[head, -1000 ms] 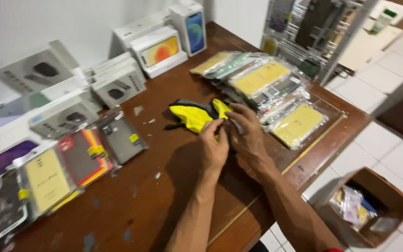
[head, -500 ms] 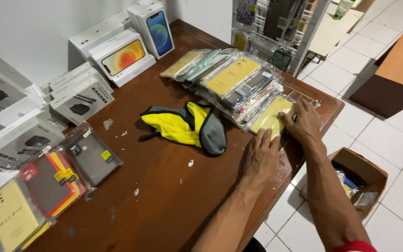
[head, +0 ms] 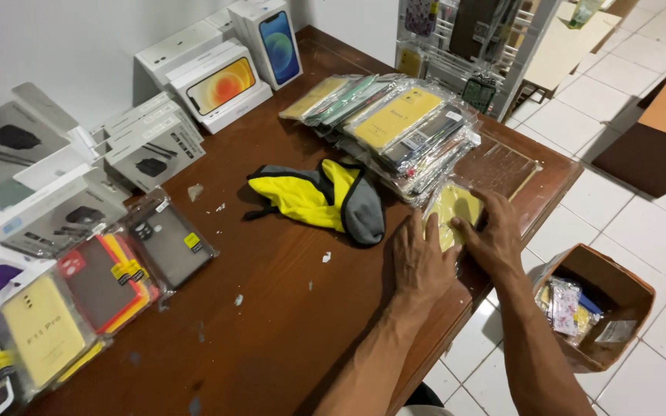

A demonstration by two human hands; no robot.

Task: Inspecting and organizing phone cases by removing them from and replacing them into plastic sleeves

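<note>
Much of the yellow case point(head: 456, 208) in its clear wrapper is covered by the left hand point(head: 419, 262) and right hand point(head: 495, 231), so its lower edge cannot be seen. The wire rack point(head: 464, 46) is cut off by the top edge, the cases point(head: 32, 339) by the left edge. The contents of the carton point(head: 626, 289) are too small to be told.

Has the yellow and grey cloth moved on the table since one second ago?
No. The yellow and grey cloth remains beside the stack of packaged cases; only both hands left it.
</note>
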